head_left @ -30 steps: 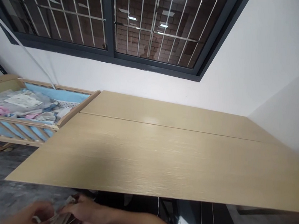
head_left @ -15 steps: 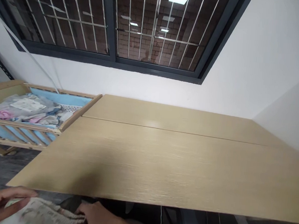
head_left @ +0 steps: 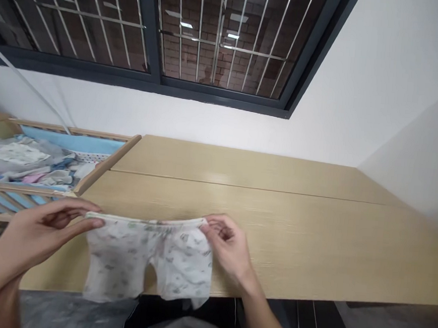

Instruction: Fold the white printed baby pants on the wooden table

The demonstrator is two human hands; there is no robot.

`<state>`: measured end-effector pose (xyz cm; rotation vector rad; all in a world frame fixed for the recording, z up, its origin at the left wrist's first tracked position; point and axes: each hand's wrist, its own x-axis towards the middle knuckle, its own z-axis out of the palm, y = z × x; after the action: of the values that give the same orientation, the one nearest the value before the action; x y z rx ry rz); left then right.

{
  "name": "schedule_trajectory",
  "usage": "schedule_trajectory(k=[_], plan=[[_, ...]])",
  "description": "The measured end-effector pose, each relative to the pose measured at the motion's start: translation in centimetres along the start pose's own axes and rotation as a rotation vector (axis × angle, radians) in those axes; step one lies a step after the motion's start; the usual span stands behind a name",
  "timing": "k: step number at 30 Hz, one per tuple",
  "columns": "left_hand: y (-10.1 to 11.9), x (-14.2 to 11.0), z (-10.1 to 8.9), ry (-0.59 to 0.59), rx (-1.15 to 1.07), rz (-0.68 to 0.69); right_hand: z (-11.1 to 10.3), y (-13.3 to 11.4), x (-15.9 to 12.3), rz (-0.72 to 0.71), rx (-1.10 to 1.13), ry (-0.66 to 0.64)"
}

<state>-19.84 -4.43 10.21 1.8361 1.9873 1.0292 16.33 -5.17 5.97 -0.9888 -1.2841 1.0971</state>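
Since the head cam gives me a clean look from my end, here's the setup: a pair of white printed baby pants (head_left: 147, 257) hangs right between the two hands and just below them, over the near edge of a wooden table (head_left: 311, 242). The long line of the waistband (head_left: 146, 221) runs sideways from hand to hand, with the legs dropping toward the wearer. Neither hand is really nearer. The left hand (head_left: 50, 220) pinches one end of the band, and the right hand (head_left: 227, 245) has the other end between bunched fingers. Hands are well apart, band pulled fairly taut. Can't tell if the legs touch the table. Beyond the left hand sits a slatted wooden cot (head_left: 105, 165) of clothes (head_left: 25, 161).
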Motion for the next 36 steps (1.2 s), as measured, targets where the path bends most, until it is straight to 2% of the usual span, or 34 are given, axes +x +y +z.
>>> schedule_trajectory(k=[4,7,11,15,19,22,26,30,33,36], plan=[[5.5,3.6,3.1,-0.026,-0.248,0.108,-3.5,-1.8,3.8,-0.102,-0.106,0.064],[6.8,7.0,6.1,-0.071,-0.243,0.187,-5.1,-1.2,7.5,-0.11,-0.153,0.086],[5.9,11.3,11.2,-0.135,-0.197,0.249,-6.6,2.6,13.1,-0.065,-0.219,0.091],[4.4,14.8,16.7,-0.202,-0.099,0.2,-7.7,8.0,18.1,0.003,-0.421,0.102],[3.5,17.3,21.2,-0.222,-0.009,0.132,-7.9,12.6,21.8,0.067,-0.607,0.163],[3.1,18.4,23.7,-0.242,0.062,0.102,-7.9,15.1,23.6,0.123,-0.674,0.182],[2.7,18.6,25.4,-0.266,0.142,0.088,-7.8,17.5,24.5,0.187,-0.758,0.189],[2.9,18.2,25.5,-0.27,0.207,0.086,-7.6,19.2,24.4,0.215,-0.818,0.184],[4.3,17.2,24.9,-0.246,0.26,0.083,-7.7,19.5,24.4,0.223,-0.846,0.167],[7.0,13.9,24.3,-0.225,0.295,0.139,-8.1,19.2,24.7,0.22,-0.866,0.152]])
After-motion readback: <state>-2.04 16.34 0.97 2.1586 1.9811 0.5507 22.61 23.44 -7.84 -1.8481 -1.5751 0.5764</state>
